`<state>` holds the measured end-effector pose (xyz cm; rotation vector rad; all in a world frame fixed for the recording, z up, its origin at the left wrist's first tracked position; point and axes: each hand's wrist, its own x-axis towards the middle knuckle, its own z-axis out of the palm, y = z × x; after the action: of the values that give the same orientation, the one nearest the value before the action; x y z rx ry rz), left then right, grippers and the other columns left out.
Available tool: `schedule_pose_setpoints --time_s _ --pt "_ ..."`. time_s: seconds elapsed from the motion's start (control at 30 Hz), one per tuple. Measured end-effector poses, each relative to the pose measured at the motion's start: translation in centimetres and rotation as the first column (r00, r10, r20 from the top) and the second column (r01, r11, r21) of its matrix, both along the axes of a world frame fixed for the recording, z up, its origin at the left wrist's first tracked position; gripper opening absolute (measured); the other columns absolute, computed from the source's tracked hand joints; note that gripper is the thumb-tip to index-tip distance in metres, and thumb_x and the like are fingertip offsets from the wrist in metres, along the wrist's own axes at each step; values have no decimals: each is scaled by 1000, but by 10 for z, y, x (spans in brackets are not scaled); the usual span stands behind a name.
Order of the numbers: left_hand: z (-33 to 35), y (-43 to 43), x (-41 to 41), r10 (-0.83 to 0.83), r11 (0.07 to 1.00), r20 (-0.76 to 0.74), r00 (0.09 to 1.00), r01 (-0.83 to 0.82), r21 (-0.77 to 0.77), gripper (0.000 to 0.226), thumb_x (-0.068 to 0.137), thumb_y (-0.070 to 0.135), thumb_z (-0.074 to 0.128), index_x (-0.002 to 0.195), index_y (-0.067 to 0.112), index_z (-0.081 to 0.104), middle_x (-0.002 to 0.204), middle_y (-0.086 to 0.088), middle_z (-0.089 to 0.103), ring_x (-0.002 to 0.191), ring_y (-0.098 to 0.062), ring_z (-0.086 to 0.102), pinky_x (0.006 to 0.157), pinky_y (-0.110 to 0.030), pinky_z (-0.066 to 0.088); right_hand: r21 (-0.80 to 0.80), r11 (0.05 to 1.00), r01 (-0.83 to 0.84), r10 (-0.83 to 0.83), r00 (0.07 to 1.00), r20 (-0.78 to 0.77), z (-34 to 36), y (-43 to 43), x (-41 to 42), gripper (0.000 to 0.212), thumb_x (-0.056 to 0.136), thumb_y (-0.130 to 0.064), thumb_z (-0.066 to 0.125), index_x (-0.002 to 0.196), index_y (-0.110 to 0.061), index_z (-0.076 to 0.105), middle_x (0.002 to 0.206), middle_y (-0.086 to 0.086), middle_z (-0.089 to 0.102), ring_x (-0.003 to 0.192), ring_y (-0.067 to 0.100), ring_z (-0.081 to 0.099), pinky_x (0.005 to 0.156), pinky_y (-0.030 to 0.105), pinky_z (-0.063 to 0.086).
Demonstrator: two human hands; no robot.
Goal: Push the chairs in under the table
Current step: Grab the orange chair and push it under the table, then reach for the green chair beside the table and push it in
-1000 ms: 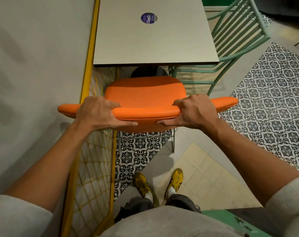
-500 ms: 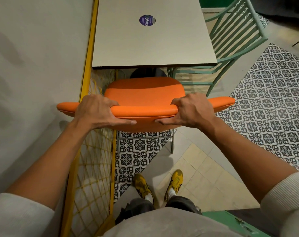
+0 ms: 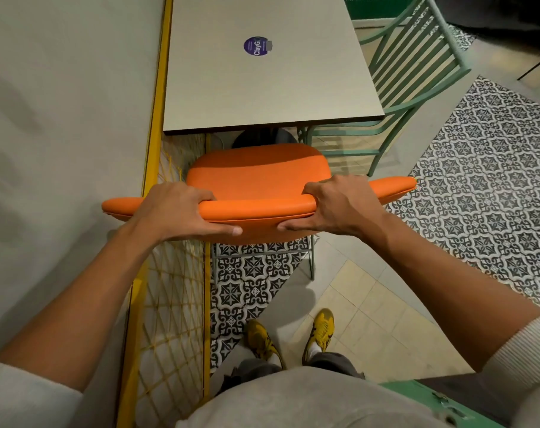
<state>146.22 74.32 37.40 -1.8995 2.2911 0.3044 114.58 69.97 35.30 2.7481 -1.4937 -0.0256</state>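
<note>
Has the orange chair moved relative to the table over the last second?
Yes, slightly. The chair has slid toward the table: the gap between its seat and the table's near edge has narrowed.

round purple sticker (image 3: 256,46) reading "ClayG", on the table (image 3: 262,88)

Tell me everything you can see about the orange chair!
The orange chair has a smooth, shiny padded seat and a wide curved backrest, both looking like leather or vinyl, on thin pale metal legs. It stands upright on patterned floor tiles, facing the table, with its seat not yet under the tabletop. The left hand and right hand each grip the backrest's top edge. A yellow wire panel stands close on its left.
</note>
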Motion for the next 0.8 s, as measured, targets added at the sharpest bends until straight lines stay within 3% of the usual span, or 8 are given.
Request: schedule_pose_setpoints --time_s 0.13,0.27,0.37,0.53,0.8 --pt "6 -5 -18 -62 990 -33 998 65 128 100 57 113 31 118 45 69 81 17 69 79 -10 66 76 -35 59 9 1000 15 -15 1000 -14 2 3 -10 103 63 -113 22 96 -28 70 71 -8 66 61 17 62 61 30 47" --pt "6 -17 -61 -183 972 -16 983 183 150 103 59 112 31 126 43 65 86 15 70 81 -12 65 74 -32 57 24 998 61 -61 998 -8 6 3 -39 97 65 -112 28 92 -27 67 75 -6 67 65 19 62 72 35 56" --pt "6 -28 -102 -220 965 -44 974 224 138 106 60 111 33 138 44 59 99 13 72 89 -14 65 76 -31 55 6 993 119 -119 993 -10 16 1 -73 98 63 -112 29 97 -28 68 85 -4 73 73 21 66 80 40 58" --pt "12 -50 -182 -293 951 -63 954 297 81 109 65 109 34 153 46 45 132 14 71 115 -17 68 84 -33 52 -62 978 197 -195 980 41 28 3 -146 88 75 -101 45 125 -34 69 112 -7 78 93 23 73 75 36 58" --pt "16 -92 -345 -369 927 -85 926 373 45 103 68 107 35 152 48 43 133 7 72 120 -25 67 92 -47 57 63 914 402 -400 916 -41 16 2 -307 87 80 -96 47 131 -30 70 118 1 79 106 29 74 80 38 56"
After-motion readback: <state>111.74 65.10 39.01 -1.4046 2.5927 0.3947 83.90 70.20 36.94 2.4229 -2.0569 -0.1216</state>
